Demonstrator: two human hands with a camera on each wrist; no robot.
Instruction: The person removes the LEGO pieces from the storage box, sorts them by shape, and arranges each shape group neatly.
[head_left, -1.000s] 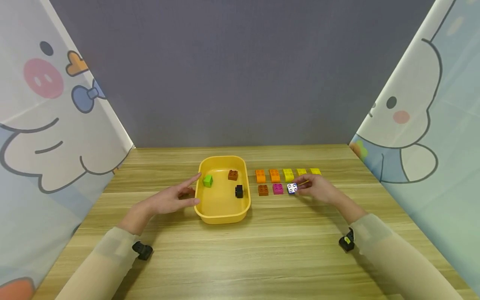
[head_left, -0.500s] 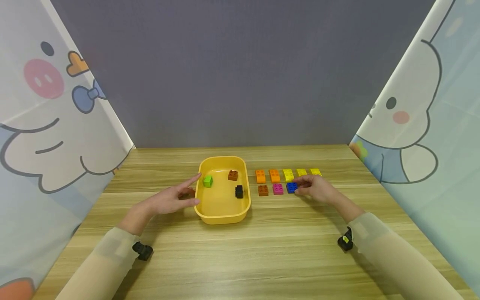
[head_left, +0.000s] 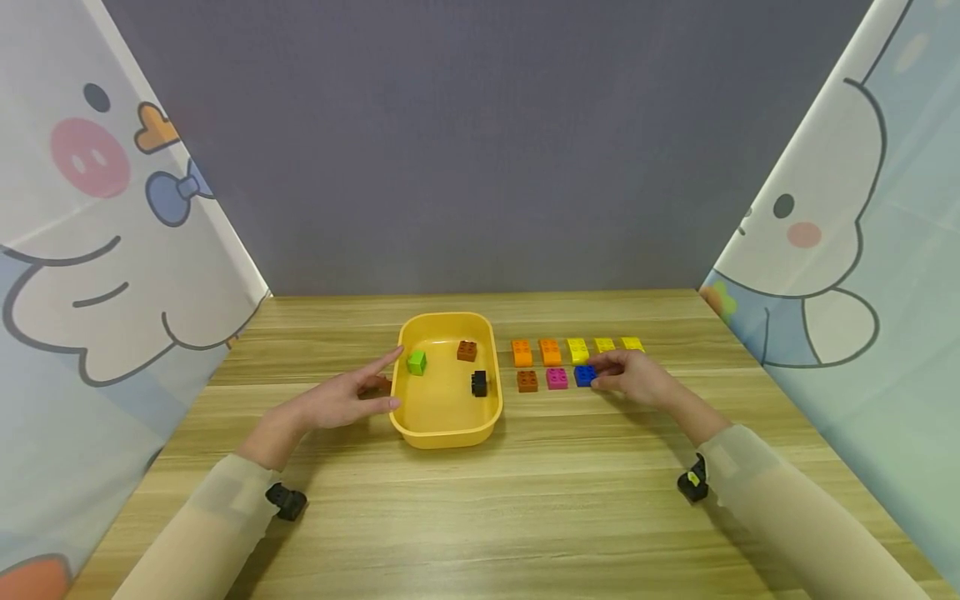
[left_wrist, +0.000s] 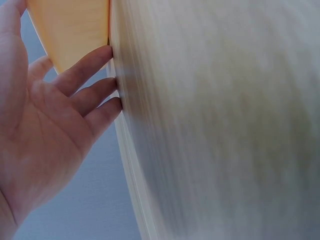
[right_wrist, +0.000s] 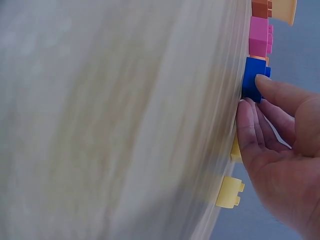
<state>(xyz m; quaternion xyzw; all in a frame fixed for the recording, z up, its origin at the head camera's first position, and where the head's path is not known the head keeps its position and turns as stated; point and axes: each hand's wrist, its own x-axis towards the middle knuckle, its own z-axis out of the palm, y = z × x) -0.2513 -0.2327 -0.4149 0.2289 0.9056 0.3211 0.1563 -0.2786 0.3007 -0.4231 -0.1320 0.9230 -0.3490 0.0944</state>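
My right hand [head_left: 633, 377] pinches a blue building brick [head_left: 584, 376] at the right end of the front row, thumb on its near side. The right wrist view shows the blue brick [right_wrist: 254, 79] studs up, close against the wooden table. Beside it in the row are a magenta brick [head_left: 557, 379] and a brown brick [head_left: 527, 382]. My left hand [head_left: 341, 400] has its fingers spread at the left side of a yellow plastic bin [head_left: 446, 440], index fingertip and thumb at the rim. In the left wrist view, its other fingertips rest near the tabletop.
Inside the bin lie a green brick [head_left: 417, 362], a brown brick [head_left: 467, 351] and a black brick [head_left: 479, 383] on its side. Behind the front row is a back row with two orange bricks [head_left: 551, 352] and several yellow bricks [head_left: 577, 351], partly behind my right hand.
The top of the brick in my right hand looked white a second ago; now it shows blue and sits level in the row. My left hand and the bin have stayed put.
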